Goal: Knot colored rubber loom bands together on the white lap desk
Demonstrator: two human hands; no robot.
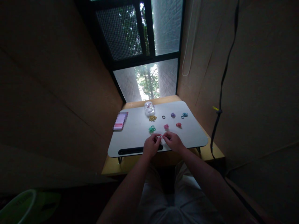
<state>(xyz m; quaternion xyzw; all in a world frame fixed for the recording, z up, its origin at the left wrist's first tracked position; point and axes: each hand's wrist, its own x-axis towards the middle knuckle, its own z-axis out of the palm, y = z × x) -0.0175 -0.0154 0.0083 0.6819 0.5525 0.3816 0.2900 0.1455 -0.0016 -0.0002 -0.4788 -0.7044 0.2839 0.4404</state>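
Observation:
Near the front of a white folding lap table (130, 137), my left hand (152, 144) and my right hand (173, 140) meet, fingertips close together. Between them they pinch a small pink hair tie (161, 136), which looks like a thin loop. Just beyond my fingers lie a green bunch of hair ties (152, 129) and a pink bunch (166, 127). A red bunch (178, 125) sits to the right. Farther back are a yellow pile (152, 118), a dark ring (163, 117), a purple bunch (173, 115) and a blue bunch (185, 114).
A clear plastic jar (149, 109) stands at the table's back. On the left edge lies a phone (120, 120) with a lit screen. A black slotted ledge (130, 151) runs along the front. A dark cord (224, 74) hangs at right, and a green basin (28, 205) sits lower left.

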